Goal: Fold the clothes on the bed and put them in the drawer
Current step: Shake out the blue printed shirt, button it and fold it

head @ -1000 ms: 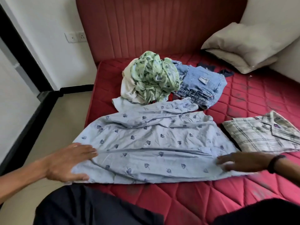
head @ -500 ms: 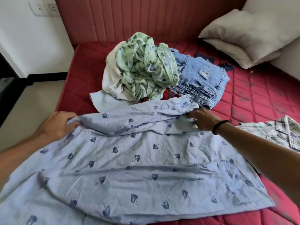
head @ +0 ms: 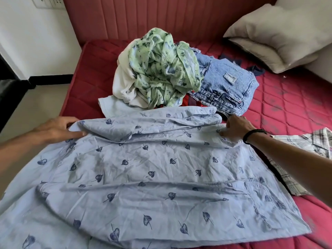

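Shirt [head: 143, 173] in light blue with a leaf print lies spread over the red bed [head: 287, 108], filling the lower frame. Left hand [head: 55, 129] pinches its folded edge at centre left, and right hand [head: 235, 128] pinches the same fold at centre right.

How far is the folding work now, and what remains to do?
Done: only the plaid shirt lies folded at the right. In hand: the left hand and right hand grip the far edge of the blue leaf-print shirt, spread flat on the bed. Left: the green floral garment, white garment and jeans sit unfolded in a pile. No drawer is in view.
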`<state>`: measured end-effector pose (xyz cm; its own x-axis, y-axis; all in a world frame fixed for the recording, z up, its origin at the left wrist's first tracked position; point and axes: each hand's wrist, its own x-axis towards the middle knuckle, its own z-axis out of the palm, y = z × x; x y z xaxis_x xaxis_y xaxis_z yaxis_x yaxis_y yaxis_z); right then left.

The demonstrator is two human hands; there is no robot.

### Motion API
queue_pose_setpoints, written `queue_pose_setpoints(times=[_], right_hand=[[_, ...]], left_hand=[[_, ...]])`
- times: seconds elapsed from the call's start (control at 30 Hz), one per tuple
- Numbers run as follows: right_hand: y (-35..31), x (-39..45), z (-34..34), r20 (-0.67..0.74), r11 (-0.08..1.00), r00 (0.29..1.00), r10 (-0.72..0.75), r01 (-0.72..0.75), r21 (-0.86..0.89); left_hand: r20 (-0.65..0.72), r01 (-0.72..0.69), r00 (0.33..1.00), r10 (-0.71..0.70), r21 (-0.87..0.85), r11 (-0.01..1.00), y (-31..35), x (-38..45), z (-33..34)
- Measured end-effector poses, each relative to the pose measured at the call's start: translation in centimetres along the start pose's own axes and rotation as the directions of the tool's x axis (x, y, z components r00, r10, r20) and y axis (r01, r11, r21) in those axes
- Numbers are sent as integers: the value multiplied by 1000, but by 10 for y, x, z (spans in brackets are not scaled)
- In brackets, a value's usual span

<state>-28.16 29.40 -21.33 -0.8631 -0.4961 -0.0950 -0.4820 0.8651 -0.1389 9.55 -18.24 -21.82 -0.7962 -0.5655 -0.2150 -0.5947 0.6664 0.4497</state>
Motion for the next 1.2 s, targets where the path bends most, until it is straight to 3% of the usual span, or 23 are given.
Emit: queue_pose_setpoints(times=[0.23, 0.4, 0.5, 0.6, 0.7, 0.8, 0.87, 0.93, 1.03, 1.2], right_hand=[[4, 21, -2, -49, 984, 983, 179, -179, 10], [17, 23, -25, 162, 937, 930, 330, -343, 61], [23, 21, -31, 182, 890, 898, 401, -429, 154], [18, 13, -38, 467, 676, 789, 399, -598, 430], [20, 15, -39, 470, 645, 798, 378, -591, 485], [20, 22, -31, 192, 889, 900, 392, -424, 172], [14, 21, -22, 84, 944, 942, 325, -328, 30], [4, 14, -18, 139, 959, 950, 280, -284, 8], [-3, 11, -19, 225, 920, 927, 301, -345, 187], [-8, 16, -24, 285, 899, 938, 195, -288, 330]], left_hand=[[-63, -32, 997, 34, 26, 999, 1, 11, 0], [-115, -7, 993, 8, 9, 1000, -16, 21, 8], [-138, 0, 990, -2, -15, 1000, -33, 29, 15], [-145, -19, 989, 19, 3, 1000, -50, 38, 17], [-141, -4, 990, 5, 9, 1000, -44, 36, 17], [-119, 18, 993, -20, -11, 1000, -22, 25, 12], [-108, 43, 993, -44, -9, 999, -10, 18, 10], [-107, 64, 992, -63, 10, 998, -1, 12, 8], [-98, 114, 989, -111, 27, 993, 6, 3, -1], [20, 198, 980, -199, 42, 979, 5, -4, -10]])
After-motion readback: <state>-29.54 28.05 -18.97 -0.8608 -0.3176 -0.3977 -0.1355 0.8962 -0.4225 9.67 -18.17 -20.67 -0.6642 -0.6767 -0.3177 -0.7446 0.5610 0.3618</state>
